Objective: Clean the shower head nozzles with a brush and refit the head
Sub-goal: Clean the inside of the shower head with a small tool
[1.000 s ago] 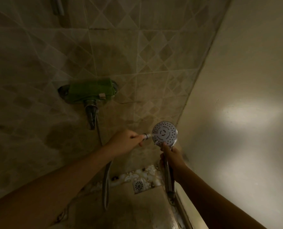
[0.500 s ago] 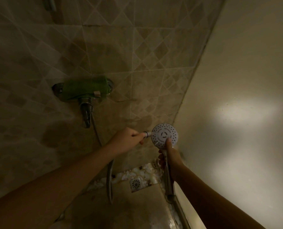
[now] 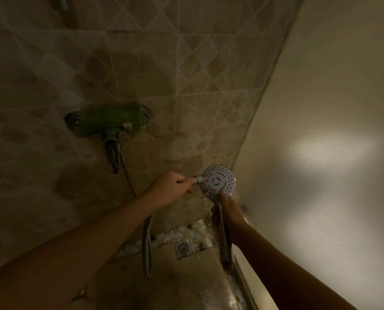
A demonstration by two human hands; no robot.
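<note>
Shower corner, head view. The tiled wall [image 3: 141, 63] met a plain wall [image 3: 332, 108] on the right. On the tiles sat the mixer tap [image 3: 112, 151], draped in a green cloth [image 3: 110, 118], and the hose [image 3: 146, 242] looped down from it toward the floor. The shower head [image 3: 218, 183] was off its holder and held in mid-air near the corner, nozzle face toward the camera. The right hand [image 3: 228, 209] grasped its handle, thumb on the lower rim. The left hand [image 3: 171, 189] clenched a small brush [image 3: 197, 179], whose tip touched the left edge of the face. A floor drain [image 3: 183, 248] lay below. The step in hand appeared to be nozzle scrubbing. The next move would call for working the bristles across the remaining rings while the right hand steadied the head; refitting was not yet done.
</note>
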